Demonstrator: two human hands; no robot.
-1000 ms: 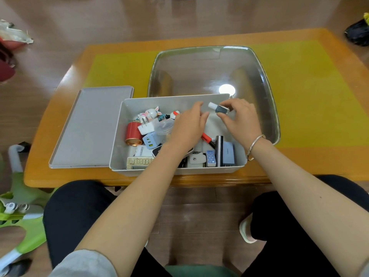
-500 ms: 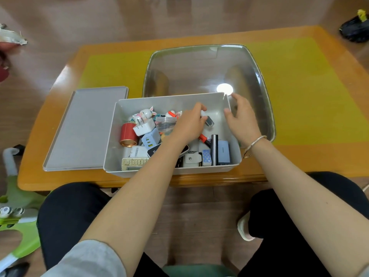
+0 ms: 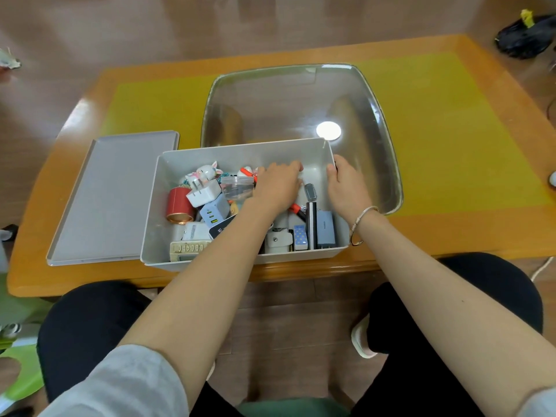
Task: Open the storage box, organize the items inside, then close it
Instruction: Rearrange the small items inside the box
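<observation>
The open grey storage box [image 3: 153,212] stands at the table's near edge, and its flat grey lid [image 3: 111,200] lies to its left. Inside are a red tin [image 3: 179,206], white plug chargers [image 3: 204,194], a rabbit figure [image 3: 204,171], a clear round jar [image 3: 236,188] and several small gadgets along the front right. My left hand [image 3: 278,188] is palm down inside the box near the back wall, with nothing seen in it. A small dark grey item [image 3: 310,192] lies on the box floor between my hands. My right hand [image 3: 346,185] grips the box's right wall.
A large clear plastic tub [image 3: 388,145] sits just behind and right of the box on the yellow mat [image 3: 451,139] of the orange table. A black bag [image 3: 523,37] lies on the floor far right. My knees are under the table's front edge.
The small grey item went from my right hand's fingertips down into the box and now lies on its floor. My right hand moved to the box's right wall; my left hand reached further back.
</observation>
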